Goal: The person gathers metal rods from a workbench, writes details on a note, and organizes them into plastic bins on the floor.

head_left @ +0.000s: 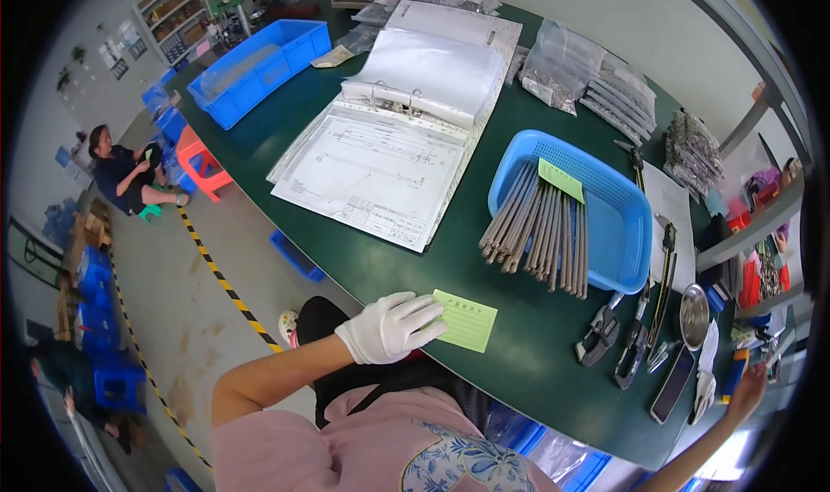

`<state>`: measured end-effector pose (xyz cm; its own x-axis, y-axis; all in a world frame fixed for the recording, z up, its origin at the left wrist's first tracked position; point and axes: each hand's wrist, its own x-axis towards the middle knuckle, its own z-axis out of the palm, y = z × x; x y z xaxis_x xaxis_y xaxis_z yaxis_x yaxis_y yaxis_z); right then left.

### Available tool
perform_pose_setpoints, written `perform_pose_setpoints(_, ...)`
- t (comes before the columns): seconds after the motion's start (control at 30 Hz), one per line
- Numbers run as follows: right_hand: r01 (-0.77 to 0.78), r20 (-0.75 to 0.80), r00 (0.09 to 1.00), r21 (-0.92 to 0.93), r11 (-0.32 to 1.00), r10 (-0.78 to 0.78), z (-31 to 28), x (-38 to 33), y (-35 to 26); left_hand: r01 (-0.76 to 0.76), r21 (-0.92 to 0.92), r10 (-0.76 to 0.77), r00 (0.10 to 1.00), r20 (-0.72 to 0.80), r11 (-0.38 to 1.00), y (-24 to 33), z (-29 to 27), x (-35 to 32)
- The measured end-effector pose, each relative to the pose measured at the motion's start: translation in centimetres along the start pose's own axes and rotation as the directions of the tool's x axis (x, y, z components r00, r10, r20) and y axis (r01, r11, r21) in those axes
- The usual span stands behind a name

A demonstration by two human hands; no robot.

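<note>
My left hand (391, 329), in a white glove, lies at the table's near edge with its fingers flat over the left side of a light green printed card (467, 321). My bare right hand (749, 393) reaches to the far right, beyond the table edge, near a blue and yellow object (736, 374); its fingers are small and partly hidden. Ahead of the card, a bundle of thin metal rods (540, 228) leans over the near rim of a blue plastic basket (635, 258). Another green card (561, 181) rests on the rods.
An open ring binder (372, 176) with a drawing lies left of the basket. Calipers (664, 271), micrometers (598, 332), a metal bowl (693, 317), a phone (673, 386) and a white glove (705, 388) line the right. Bagged parts (562, 68) and a blue bin (259, 73) stand farther back. A seated person (121, 172) is at left.
</note>
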<state>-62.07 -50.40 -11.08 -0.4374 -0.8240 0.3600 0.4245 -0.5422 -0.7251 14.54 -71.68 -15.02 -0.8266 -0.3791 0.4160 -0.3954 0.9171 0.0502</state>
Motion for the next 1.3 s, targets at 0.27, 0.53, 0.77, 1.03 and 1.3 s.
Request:
perform_pose_setpoints(0.27, -0.197, 0.274, 0.946, 0.051, 0.979, 0.176, 38.9, -6.2, 17.7, 0.16, -0.289, -0.209, 0.966, -0.149, 0.944, -1.3, 0.1, -3.4)
perform_pose_setpoints(0.53, 0.13, 0.393, 0.847, -0.806, 0.577, 0.358, 47.6, -11.8, 27.4, 0.16, -0.302, -0.273, 0.882, -0.383, 0.94, -1.8, -0.5, -3.3)
perform_pose_setpoints(0.77, 0.696, 0.677, 0.653, -0.713, 0.084, 0.34, 49.0, -11.4, 36.7, 0.159, -0.351, -0.289, 0.889, -0.357, 0.923, -2.9, 0.6, -2.6)
perform_pose_setpoints(1.03, 0.769, 0.76, 0.507, -0.612, 0.186, 0.406, 48.6, -9.2, 38.5, 0.135, -0.363, -0.231, 0.943, -0.238, 0.922, -2.7, 0.2, -3.4)
perform_pose_setpoints(1.3, 0.7, 0.744, 0.561, -0.661, 0.271, 0.363, 49.6, -7.9, 38.9, 0.245, -0.292, -0.301, 0.939, -0.167, 0.925, -1.6, 0.5, -3.9)
